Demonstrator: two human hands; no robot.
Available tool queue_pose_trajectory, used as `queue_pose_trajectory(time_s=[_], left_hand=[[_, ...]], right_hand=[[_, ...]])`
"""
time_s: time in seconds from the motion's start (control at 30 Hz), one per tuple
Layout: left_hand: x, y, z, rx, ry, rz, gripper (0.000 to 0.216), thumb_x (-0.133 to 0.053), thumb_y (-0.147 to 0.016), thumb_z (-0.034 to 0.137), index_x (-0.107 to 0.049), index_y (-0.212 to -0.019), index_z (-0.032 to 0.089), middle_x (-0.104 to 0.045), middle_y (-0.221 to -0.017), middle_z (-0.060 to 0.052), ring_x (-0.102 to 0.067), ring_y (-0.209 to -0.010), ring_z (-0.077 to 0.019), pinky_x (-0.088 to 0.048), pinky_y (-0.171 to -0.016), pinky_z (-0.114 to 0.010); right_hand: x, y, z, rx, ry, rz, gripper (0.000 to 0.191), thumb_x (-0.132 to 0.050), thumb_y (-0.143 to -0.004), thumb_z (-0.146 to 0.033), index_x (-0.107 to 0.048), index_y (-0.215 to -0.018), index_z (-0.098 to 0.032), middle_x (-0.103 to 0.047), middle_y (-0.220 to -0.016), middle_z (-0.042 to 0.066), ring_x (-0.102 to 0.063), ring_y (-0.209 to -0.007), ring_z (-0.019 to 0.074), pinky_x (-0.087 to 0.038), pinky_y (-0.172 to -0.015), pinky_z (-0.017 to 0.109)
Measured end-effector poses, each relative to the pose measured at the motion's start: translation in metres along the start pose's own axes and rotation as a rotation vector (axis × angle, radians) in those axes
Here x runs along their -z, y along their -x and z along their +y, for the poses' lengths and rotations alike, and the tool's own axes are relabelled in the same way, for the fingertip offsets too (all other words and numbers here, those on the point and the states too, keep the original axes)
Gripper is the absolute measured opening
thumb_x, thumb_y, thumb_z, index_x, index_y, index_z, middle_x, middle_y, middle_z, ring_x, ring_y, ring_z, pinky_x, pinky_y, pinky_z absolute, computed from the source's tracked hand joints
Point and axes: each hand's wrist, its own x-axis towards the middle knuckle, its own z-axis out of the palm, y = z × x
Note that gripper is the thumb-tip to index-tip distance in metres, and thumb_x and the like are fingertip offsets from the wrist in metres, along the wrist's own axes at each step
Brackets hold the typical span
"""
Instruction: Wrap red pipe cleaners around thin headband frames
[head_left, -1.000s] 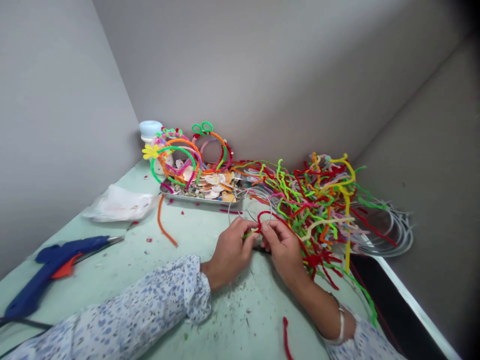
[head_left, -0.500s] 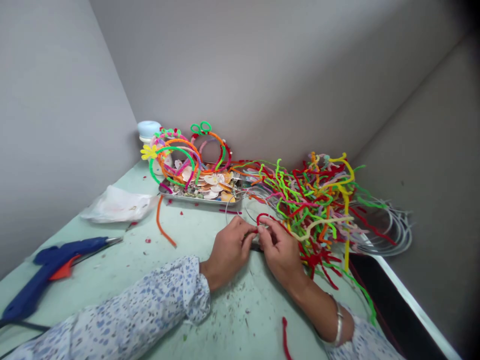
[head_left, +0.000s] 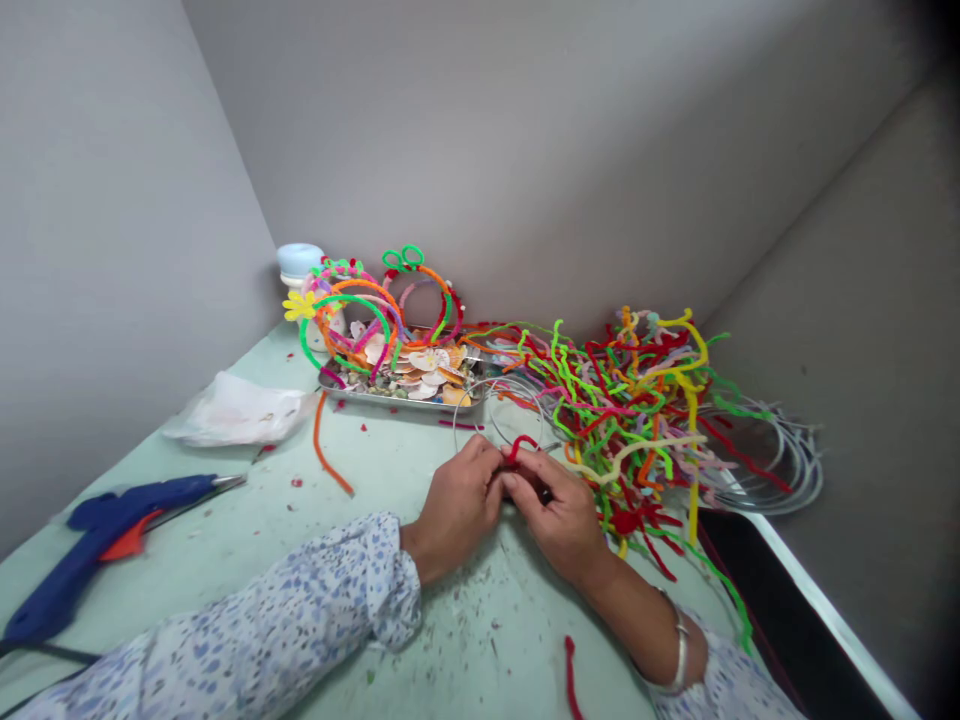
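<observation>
Sitting at the far left of the desk (head_left: 390, 460), the metal tray (head_left: 405, 402) contains shells (head_left: 430, 360); colourful hoops (head_left: 360, 284) stand over it. Your left hand (head_left: 459, 505) and right hand (head_left: 564, 510) meet nearer and to its right, wrists angled inward, fingertips closed together, pinching a short red pipe cleaner (head_left: 523, 441) between them.

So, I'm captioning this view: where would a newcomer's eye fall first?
Probably on the tangled heap of bright fuzzy stems, right of centre. Next, perhaps, the colourful hoops at the metal tray of shells, left of that heap, and the blue glue gun on the left of the table. In the middle, the left hand and right hand meet at a red fuzzy stem that arches up.
</observation>
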Motion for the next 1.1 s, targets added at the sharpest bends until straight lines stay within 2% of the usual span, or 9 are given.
queue_pose_trajectory(time_s=[0.07, 0.13, 0.3, 0.47, 0.57, 0.63, 0.73, 0.93, 1.1], left_hand=[[0.0, 0.0, -0.001, -0.01, -0.011, -0.008, 0.014, -0.047, -0.085, 0.008, -0.058, -0.088, 0.017, -0.051, -0.086, -0.002, -0.052, -0.079, -0.0147, -0.042, -0.071, -0.025], [-0.001, 0.001, -0.001, -0.03, -0.023, -0.012, 0.014, -0.047, -0.085, 0.009, -0.058, -0.088, 0.017, -0.051, -0.087, -0.002, -0.052, -0.08, -0.0149, -0.042, -0.07, -0.025], [-0.003, 0.002, -0.003, -0.027, -0.001, 0.013, 0.013, -0.049, -0.079, 0.005, -0.054, -0.079, 0.018, -0.049, -0.082, -0.001, -0.049, -0.072, -0.0134, -0.038, -0.062, -0.024], [-0.001, 0.002, -0.002, -0.013, 0.034, 0.025, 0.014, -0.048, -0.083, 0.008, -0.055, -0.078, 0.018, -0.05, -0.083, -0.001, -0.051, -0.074, -0.0137, -0.041, -0.065, -0.024], [0.0, 0.002, -0.002, -0.009, 0.058, 0.027, 0.014, -0.046, -0.086, 0.01, -0.056, -0.08, 0.019, -0.052, -0.085, -0.001, -0.052, -0.077, -0.0142, -0.042, -0.067, -0.024], [0.0, 0.002, -0.001, 0.006, 0.058, 0.036, 0.015, -0.046, -0.088, 0.012, -0.057, -0.081, 0.019, -0.053, -0.086, -0.002, -0.052, -0.077, -0.0143, -0.042, -0.067, -0.024], [0.0, 0.001, 0.0, 0.02, 0.038, 0.068, 0.013, -0.046, -0.088, 0.012, -0.057, -0.084, 0.018, -0.053, -0.086, -0.002, -0.052, -0.078, -0.0146, -0.042, -0.069, -0.025], [0.001, -0.001, 0.003, -0.005, 0.054, 0.093, 0.013, -0.048, -0.09, 0.016, -0.06, -0.088, 0.019, -0.055, -0.088, -0.003, -0.054, -0.081, -0.0149, -0.044, -0.073, -0.026], [0.001, -0.001, 0.003, -0.009, 0.056, 0.106, 0.013, -0.049, -0.089, 0.013, -0.06, -0.089, 0.018, -0.054, -0.088, -0.003, -0.054, -0.081, -0.0147, -0.044, -0.073, -0.026]], right_hand=[[0.001, -0.002, -0.002, 0.036, 0.026, 0.029, 0.018, -0.059, -0.086, -0.02, -0.066, -0.103, -0.02, -0.061, -0.086, 0.005, -0.06, -0.072, 0.0164, -0.052, -0.064, 0.029], [0.002, -0.002, -0.005, 0.052, 0.029, 0.056, 0.02, -0.06, -0.085, -0.019, -0.066, -0.104, -0.02, -0.058, -0.097, 0.008, -0.06, -0.075, 0.0165, -0.052, -0.061, 0.028], [0.004, -0.001, -0.011, 0.159, 0.068, 0.061, 0.021, -0.064, -0.081, -0.016, -0.067, -0.101, -0.02, -0.054, -0.115, 0.012, -0.06, -0.091, 0.0212, -0.054, -0.076, 0.036], [0.007, 0.001, -0.014, 0.195, 0.002, 0.037, 0.033, -0.062, -0.082, -0.012, -0.064, -0.112, -0.025, -0.048, -0.132, 0.011, -0.062, -0.084, 0.0177, -0.056, -0.073, 0.035], [0.008, 0.002, -0.015, 0.251, 0.016, 0.033, 0.038, -0.064, -0.081, -0.012, -0.062, -0.115, -0.028, -0.045, -0.135, 0.01, -0.059, -0.103, 0.0229, -0.054, -0.083, 0.039], [0.007, 0.001, -0.015, 0.257, 0.042, 0.044, 0.04, -0.065, -0.08, -0.014, -0.06, -0.117, -0.028, -0.046, -0.134, 0.01, -0.055, -0.112, 0.0254, -0.052, -0.088, 0.041], [0.005, -0.001, -0.012, 0.17, 0.071, 0.101, 0.04, -0.063, -0.081, -0.016, -0.056, -0.119, -0.025, -0.051, -0.124, 0.011, -0.054, -0.112, 0.0259, -0.053, -0.084, 0.04], [0.003, -0.003, -0.003, -0.07, 0.075, 0.124, 0.027, -0.055, -0.086, -0.017, -0.058, -0.112, -0.021, -0.054, -0.094, 0.006, -0.057, -0.075, 0.0175, -0.051, -0.065, 0.032], [0.003, -0.004, 0.0, -0.079, 0.064, 0.057, 0.018, -0.053, -0.088, -0.016, -0.063, -0.102, -0.019, -0.056, -0.085, 0.003, -0.056, -0.071, 0.0161, -0.047, -0.064, 0.029]])
